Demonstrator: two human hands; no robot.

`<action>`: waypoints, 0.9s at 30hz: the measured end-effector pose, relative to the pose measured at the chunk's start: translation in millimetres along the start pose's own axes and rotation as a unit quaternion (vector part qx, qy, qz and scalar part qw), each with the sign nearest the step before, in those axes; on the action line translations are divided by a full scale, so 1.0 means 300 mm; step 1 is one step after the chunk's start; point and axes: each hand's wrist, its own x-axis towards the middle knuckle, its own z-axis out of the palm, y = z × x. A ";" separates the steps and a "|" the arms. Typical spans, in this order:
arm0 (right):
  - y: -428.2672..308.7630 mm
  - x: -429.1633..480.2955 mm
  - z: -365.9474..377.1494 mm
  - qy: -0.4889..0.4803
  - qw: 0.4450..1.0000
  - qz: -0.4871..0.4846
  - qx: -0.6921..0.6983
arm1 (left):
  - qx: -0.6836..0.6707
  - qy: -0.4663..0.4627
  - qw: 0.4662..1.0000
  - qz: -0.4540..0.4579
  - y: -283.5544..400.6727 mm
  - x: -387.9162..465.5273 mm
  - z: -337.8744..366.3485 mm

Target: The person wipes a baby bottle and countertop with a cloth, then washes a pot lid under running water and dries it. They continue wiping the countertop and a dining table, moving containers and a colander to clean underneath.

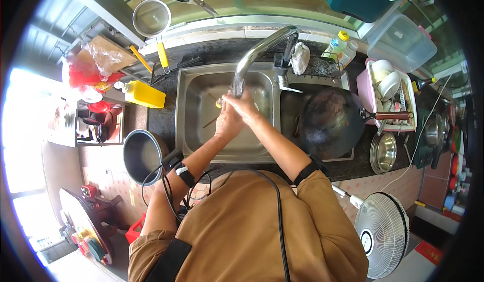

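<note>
Water runs from the curved chrome faucet [261, 49] over both my hands, which touch each other above the left basin of the stainless steel sink [193, 130]. My left hand [228, 121] is palm to palm with my right hand [244, 106], and their fingers overlap. Whether something small lies between them is hidden. Thin brown sticks, perhaps chopsticks [209, 122], and a small yellow thing [218, 103] lie in the basin beyond and left of my hands. A round pale item shows partly behind my right hand.
A dark wok [329, 123] covers much of the right basin. Left of the sink are a yellow bottle [145, 94] and a deep metal pot [143, 157]. A dish rack with bowls [410, 93] and steel bowls [385, 152] stand right. A fan [382, 234] is behind at right.
</note>
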 end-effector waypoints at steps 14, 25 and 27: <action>-0.252 -0.059 -0.155 -0.224 0.864 -0.102 -0.439 | 0.123 0.057 0.972 0.191 -0.052 0.086 -0.226; -0.204 -0.039 -0.052 -0.002 0.792 -0.369 -0.486 | -0.093 -0.133 0.985 0.057 -0.169 0.016 -0.086; -0.157 -0.073 0.016 -0.070 0.841 -0.313 -0.436 | 0.006 -0.113 0.990 0.081 -0.227 0.049 -0.050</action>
